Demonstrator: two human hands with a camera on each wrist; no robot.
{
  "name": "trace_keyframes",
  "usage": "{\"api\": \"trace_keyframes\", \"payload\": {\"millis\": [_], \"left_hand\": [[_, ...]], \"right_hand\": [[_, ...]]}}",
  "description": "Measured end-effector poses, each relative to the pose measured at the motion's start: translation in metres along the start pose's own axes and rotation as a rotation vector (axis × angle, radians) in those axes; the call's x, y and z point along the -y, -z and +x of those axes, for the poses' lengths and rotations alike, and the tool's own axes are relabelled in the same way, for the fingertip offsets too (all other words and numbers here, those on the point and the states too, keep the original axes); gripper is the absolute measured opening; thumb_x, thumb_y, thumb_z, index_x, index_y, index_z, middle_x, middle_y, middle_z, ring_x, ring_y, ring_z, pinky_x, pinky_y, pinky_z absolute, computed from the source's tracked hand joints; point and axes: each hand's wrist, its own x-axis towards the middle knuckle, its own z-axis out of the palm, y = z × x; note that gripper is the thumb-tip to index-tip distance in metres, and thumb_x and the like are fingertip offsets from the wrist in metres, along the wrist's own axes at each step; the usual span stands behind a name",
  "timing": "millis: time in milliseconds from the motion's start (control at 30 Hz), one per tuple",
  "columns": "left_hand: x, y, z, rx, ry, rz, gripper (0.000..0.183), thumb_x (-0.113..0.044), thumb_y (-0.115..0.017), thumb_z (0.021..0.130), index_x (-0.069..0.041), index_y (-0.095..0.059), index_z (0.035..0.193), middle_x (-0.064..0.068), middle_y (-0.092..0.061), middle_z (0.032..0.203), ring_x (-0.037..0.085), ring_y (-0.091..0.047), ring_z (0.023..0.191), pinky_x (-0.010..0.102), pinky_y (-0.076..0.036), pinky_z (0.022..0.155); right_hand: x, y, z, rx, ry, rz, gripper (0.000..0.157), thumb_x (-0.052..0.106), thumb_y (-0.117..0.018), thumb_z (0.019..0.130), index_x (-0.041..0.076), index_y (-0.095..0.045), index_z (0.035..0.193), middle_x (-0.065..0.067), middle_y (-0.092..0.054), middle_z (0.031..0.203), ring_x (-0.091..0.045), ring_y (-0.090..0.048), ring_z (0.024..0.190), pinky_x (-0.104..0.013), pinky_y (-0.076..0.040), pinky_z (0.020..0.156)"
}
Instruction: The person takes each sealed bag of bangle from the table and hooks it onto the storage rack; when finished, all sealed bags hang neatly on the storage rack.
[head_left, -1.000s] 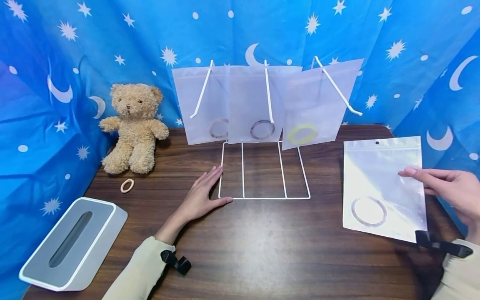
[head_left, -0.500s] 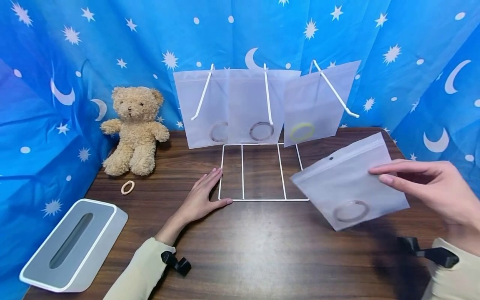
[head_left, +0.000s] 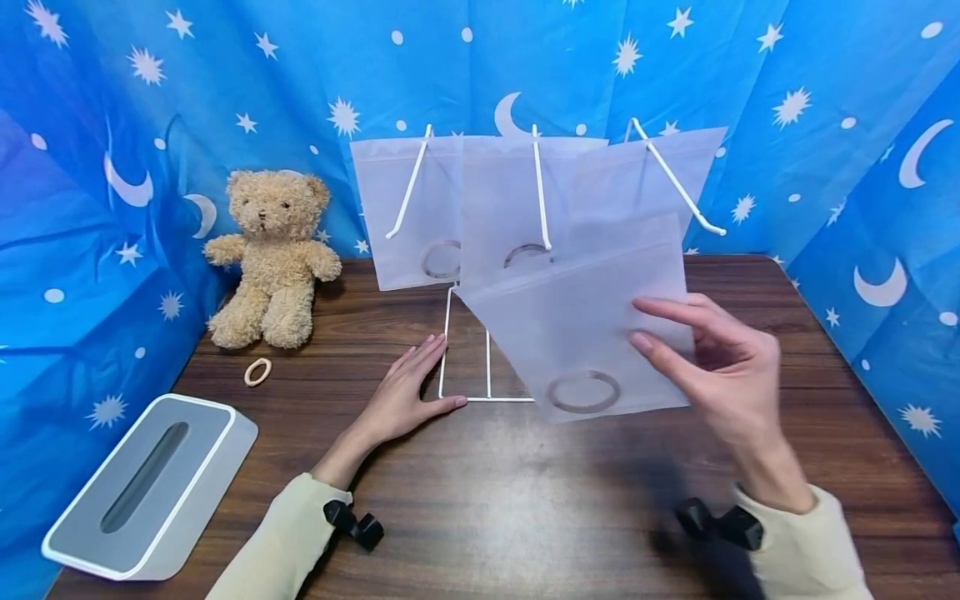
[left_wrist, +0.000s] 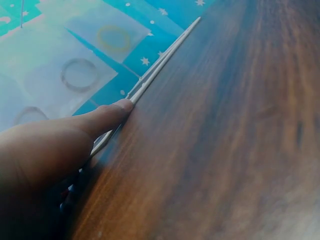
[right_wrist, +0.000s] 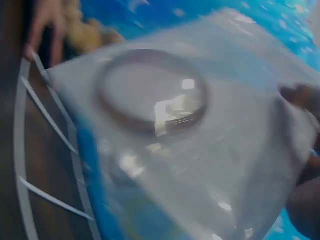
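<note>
My right hand (head_left: 723,367) pinches the right edge of a frosted zip bag (head_left: 592,325) between thumb and forefinger. Inside that bag lies a brownish bangle (head_left: 584,409), large in the right wrist view. The bag is tilted and overlaps the middle and right hanging bags in the head view. My left hand (head_left: 405,392) rests with relaxed fingers at the front left corner of a white wire rack (head_left: 498,400); its thumb (left_wrist: 112,114) touches the base wire. Three similar bags hang from the rack's hooks: left (head_left: 397,192), middle (head_left: 498,192) and right (head_left: 611,179).
A teddy bear (head_left: 273,242) sits at the back left, with a small wooden ring (head_left: 250,372) in front of it. A grey and white tissue box (head_left: 206,492) stands at the table's left. A blue star-patterned curtain (head_left: 247,75) hangs behind the table (head_left: 480,517).
My right hand has carried the bag leftward from the table's right side to in front of the rack, tilting it. The left hand has stayed at the base corner.
</note>
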Motion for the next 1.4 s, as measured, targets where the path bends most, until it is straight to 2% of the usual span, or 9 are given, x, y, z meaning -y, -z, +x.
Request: {"api": "trace_keyframes", "payload": {"millis": [100,233,333,467,633,733,900,1133,1400], "left_hand": [[0.000,0.000,0.000,-0.008,-0.006,0.001,0.095,-0.057,-0.070,0.084,-0.006,-0.030,0.153,0.009,-0.028,0.158,0.025,-0.021,0.146,0.047,-0.015,0.117],[0.000,0.001,-0.001,-0.011,-0.011,0.003,0.094,-0.057,-0.069,0.085,-0.004,-0.031,0.153,0.010,-0.029,0.158,0.027,-0.022,0.146,0.047,-0.016,0.116],[0.000,0.002,-0.001,-0.005,-0.007,0.000,0.094,-0.058,-0.068,0.085,-0.005,-0.031,0.153,0.010,-0.029,0.158,0.026,-0.021,0.146,0.047,-0.016,0.116],[0.000,0.004,0.000,-0.012,-0.006,-0.002,0.094,-0.057,-0.069,0.085,-0.005,-0.031,0.153,0.009,-0.029,0.158,0.026,-0.022,0.146,0.046,-0.016,0.117],[0.002,0.005,0.000,-0.027,-0.019,0.011,0.094,-0.057,-0.070,0.084,-0.004,-0.032,0.152,0.009,-0.030,0.157,0.026,-0.023,0.145,0.045,-0.016,0.117],[0.003,0.004,0.000,-0.018,-0.015,0.017,0.093,-0.057,-0.069,0.085,-0.004,-0.032,0.152,0.010,-0.030,0.157,0.026,-0.023,0.145,0.046,-0.016,0.117],[0.003,0.005,0.001,-0.017,-0.014,0.015,0.094,-0.056,-0.069,0.085,-0.004,-0.032,0.153,0.010,-0.029,0.158,0.026,-0.022,0.146,0.047,-0.016,0.117],[0.004,0.005,0.000,-0.009,-0.011,0.014,0.095,-0.061,-0.066,0.085,-0.004,-0.031,0.153,0.010,-0.029,0.158,0.027,-0.022,0.145,0.046,-0.016,0.117],[0.004,0.000,0.000,-0.013,-0.015,0.018,0.094,-0.061,-0.067,0.085,-0.003,-0.033,0.152,0.011,-0.031,0.157,0.026,-0.023,0.145,0.045,-0.016,0.117]], "right_hand": [[-0.011,-0.019,0.000,-0.063,0.080,0.118,0.032,-0.025,-0.066,0.076,-0.020,-0.064,0.107,-0.026,-0.067,0.104,-0.003,-0.030,0.047,-0.020,-0.016,0.038],[-0.021,-0.028,-0.001,-0.119,0.098,0.163,0.033,-0.026,-0.067,0.074,-0.021,-0.064,0.107,-0.027,-0.067,0.103,-0.003,-0.036,0.048,-0.018,-0.016,0.036],[-0.024,-0.029,-0.002,-0.137,0.078,0.190,0.035,-0.027,-0.066,0.074,-0.022,-0.063,0.108,-0.028,-0.066,0.106,-0.011,-0.056,0.067,-0.012,-0.033,0.043],[-0.026,-0.031,-0.003,-0.123,0.059,0.204,0.036,-0.028,-0.065,0.075,-0.021,-0.062,0.110,-0.028,-0.066,0.109,-0.019,-0.062,0.089,-0.015,-0.045,0.054],[-0.028,-0.036,-0.003,-0.112,0.031,0.186,0.037,-0.027,-0.065,0.076,-0.020,-0.063,0.112,-0.027,-0.065,0.110,-0.019,-0.064,0.089,-0.016,-0.049,0.058],[-0.030,-0.037,-0.003,-0.117,0.026,0.176,0.037,-0.027,-0.066,0.076,-0.019,-0.063,0.111,-0.026,-0.066,0.109,-0.017,-0.063,0.083,-0.014,-0.045,0.053],[-0.042,-0.033,-0.003,-0.129,0.019,0.129,0.036,-0.023,-0.069,0.076,-0.017,-0.065,0.112,-0.025,-0.067,0.108,-0.011,-0.048,0.062,-0.019,-0.021,0.039],[-0.063,-0.034,-0.003,-0.159,-0.030,0.188,0.039,-0.024,-0.068,0.077,-0.016,-0.064,0.115,-0.026,-0.066,0.109,-0.018,-0.061,0.087,-0.017,-0.050,0.062],[-0.093,-0.045,0.016,-0.262,-0.121,0.288,0.040,-0.017,-0.072,0.079,-0.012,-0.065,0.118,-0.024,-0.066,0.115,-0.015,-0.061,0.083,-0.020,-0.051,0.065]]}}
